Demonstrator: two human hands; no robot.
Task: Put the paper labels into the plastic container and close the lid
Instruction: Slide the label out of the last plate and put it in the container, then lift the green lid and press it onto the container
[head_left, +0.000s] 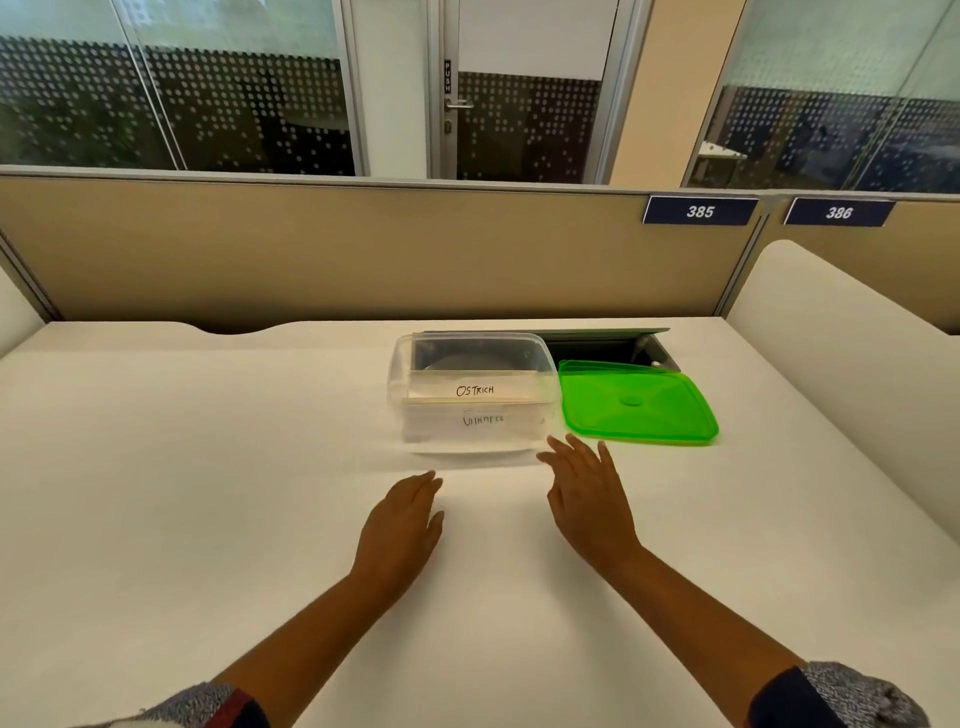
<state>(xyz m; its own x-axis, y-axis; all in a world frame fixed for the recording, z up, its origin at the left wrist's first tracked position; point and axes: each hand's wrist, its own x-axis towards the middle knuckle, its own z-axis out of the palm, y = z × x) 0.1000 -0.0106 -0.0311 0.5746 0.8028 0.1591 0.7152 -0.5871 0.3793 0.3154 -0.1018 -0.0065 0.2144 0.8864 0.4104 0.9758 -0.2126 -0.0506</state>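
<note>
My left hand lies flat over the white desk, fingers straight and together, holding nothing; its fingertips point up toward the near left corner of the clear plastic container, which sits just beyond them without touching. Inside that container, ahead of my fingers and a little to the right, I can see the paper labels: one strip reading OSTRICH rests high against the walls, and another label shows through the near wall lower down, its writing too blurred to read. As far as I can see, no label is left loose on the desk around my hands, so I judge the filling step done and the lid step in hand. My right hand is also released, fingers spread and slightly lifted, gripping nothing, its fingertips near the container's near right corner; whether they touch it I cannot tell. Beyond and to the right of those fingers lies the green lid, flat on the desk just beside the container, its far edge over a dark cable tray. Next, I think my right hand must reach forward and right, pinch the lid's near edge, carry it leftward over the rim, square its corners, and both hands press down all round.
</note>
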